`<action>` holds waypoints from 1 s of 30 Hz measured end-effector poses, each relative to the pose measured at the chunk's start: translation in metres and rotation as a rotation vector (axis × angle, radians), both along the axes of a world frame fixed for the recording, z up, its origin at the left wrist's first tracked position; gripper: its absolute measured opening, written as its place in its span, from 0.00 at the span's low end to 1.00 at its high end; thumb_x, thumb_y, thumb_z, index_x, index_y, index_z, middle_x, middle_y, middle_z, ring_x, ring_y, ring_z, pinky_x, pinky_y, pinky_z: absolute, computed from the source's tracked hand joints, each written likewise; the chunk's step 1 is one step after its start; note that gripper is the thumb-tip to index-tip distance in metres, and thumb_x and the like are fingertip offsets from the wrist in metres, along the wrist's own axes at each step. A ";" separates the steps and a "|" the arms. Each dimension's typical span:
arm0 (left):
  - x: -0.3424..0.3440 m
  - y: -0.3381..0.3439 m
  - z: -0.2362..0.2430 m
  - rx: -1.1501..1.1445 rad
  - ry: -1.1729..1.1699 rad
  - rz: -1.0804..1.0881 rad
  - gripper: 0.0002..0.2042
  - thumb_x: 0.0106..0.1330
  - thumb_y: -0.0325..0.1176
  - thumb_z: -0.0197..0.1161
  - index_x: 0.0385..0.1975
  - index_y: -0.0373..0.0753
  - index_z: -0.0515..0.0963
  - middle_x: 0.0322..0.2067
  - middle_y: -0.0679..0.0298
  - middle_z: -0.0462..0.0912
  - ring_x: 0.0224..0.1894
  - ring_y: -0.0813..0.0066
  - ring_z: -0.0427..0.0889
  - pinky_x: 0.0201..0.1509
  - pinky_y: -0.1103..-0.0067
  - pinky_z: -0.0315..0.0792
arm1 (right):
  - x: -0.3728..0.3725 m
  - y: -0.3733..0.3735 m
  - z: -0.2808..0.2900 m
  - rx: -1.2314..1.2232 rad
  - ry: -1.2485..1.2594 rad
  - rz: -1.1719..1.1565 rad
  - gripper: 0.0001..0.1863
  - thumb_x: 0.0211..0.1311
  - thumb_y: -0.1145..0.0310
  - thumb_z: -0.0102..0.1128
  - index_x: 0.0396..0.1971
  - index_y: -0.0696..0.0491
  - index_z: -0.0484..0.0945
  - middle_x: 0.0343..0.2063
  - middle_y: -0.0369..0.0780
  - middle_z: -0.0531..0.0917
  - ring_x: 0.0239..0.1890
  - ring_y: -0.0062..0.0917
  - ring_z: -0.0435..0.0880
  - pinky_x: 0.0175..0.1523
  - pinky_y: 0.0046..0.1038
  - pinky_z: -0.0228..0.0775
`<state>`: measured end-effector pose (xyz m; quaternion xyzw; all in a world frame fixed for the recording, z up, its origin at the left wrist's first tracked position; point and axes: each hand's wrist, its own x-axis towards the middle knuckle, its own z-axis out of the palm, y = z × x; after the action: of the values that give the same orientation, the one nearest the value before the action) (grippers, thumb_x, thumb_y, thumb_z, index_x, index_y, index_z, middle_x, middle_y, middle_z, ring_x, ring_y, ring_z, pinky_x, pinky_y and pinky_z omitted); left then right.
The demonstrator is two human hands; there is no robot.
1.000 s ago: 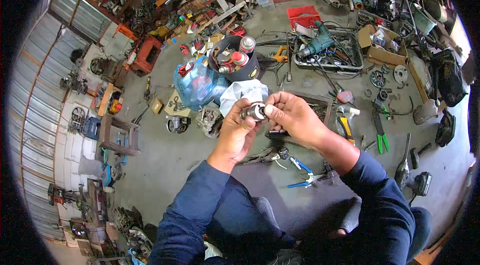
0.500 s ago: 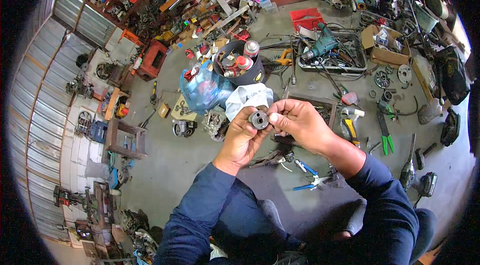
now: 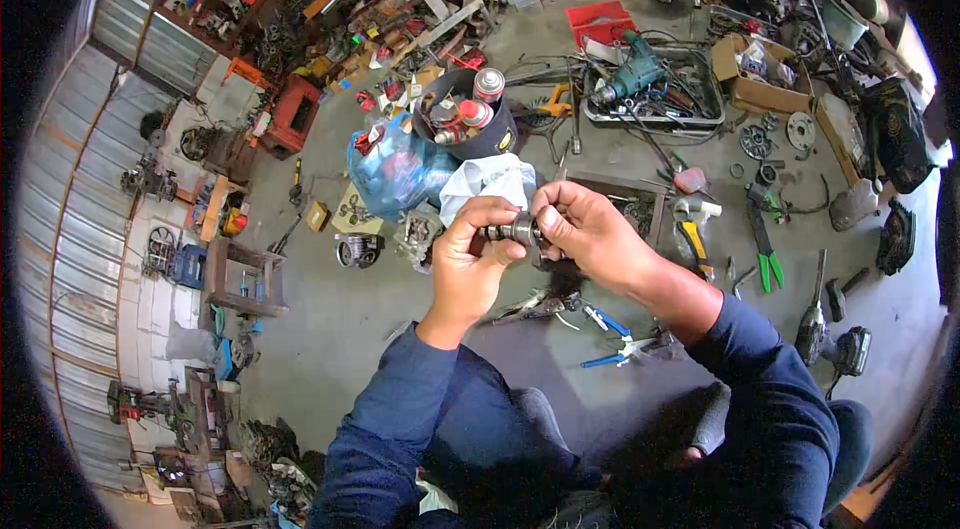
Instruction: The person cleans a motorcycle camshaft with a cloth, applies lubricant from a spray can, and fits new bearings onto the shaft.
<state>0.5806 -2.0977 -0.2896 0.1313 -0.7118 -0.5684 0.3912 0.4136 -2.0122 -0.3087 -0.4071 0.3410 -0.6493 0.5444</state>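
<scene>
Between both hands I hold a short, stepped metal shaft (image 3: 521, 229) with a thick round collar, possibly a small engine camshaft. The fingers of my left hand (image 3: 466, 264) close round its narrower end. At the collar end, the thumb and fingertips of my right hand (image 3: 602, 247) pinch it and hide part of it. Just beyond my hands lies a white cloth (image 3: 488, 183). To the left of my left hand, on the floor, are a grey metal engine part (image 3: 416, 237) and a finned cylinder (image 3: 358, 250).
Behind the cloth stands a black bucket (image 3: 487, 143) with spray cans, beside a blue plastic bag (image 3: 391, 169). A tray (image 3: 655, 121) of tools with a green drill (image 3: 634, 71) is farther back. Blue-handled pliers (image 3: 612, 341) and green-handled cutters (image 3: 764, 247) lie on the right.
The shaft has turned from showing its round end face with holes to lying sideways, its narrower end toward my left hand. My right fingers have shifted over the collar end.
</scene>
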 end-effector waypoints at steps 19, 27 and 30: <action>-0.014 -0.001 -0.042 -0.019 -0.602 -0.062 0.28 0.74 0.48 0.53 0.64 0.32 0.62 0.43 0.63 0.77 0.43 0.78 0.76 0.46 0.80 0.71 | -0.028 0.009 -0.012 0.048 0.474 -0.259 0.16 0.68 0.60 0.61 0.38 0.61 0.79 0.25 0.38 0.80 0.30 0.17 0.76 0.37 0.26 0.72; -0.035 -0.001 -0.021 0.973 -0.091 -0.333 0.22 0.73 0.52 0.46 0.39 0.36 0.73 0.30 0.62 0.71 0.28 0.71 0.68 0.28 0.79 0.60 | -0.243 0.094 -0.182 0.660 2.000 0.272 0.12 0.57 0.66 0.58 0.30 0.59 0.85 0.33 0.50 0.86 0.36 0.42 0.86 0.42 0.39 0.77; -0.027 -0.010 -0.025 1.001 -0.182 -0.232 0.18 0.70 0.49 0.49 0.33 0.38 0.72 0.25 0.64 0.68 0.25 0.72 0.66 0.24 0.79 0.57 | -0.262 0.207 -0.269 0.861 1.451 0.111 0.10 0.54 0.68 0.65 0.31 0.60 0.83 0.26 0.45 0.86 0.28 0.37 0.88 0.30 0.41 0.79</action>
<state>0.5532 -2.1072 -0.3149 0.2714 -0.3941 -0.8649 0.1516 0.1513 -1.8051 -0.5775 -0.4961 0.8033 -0.0127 0.3292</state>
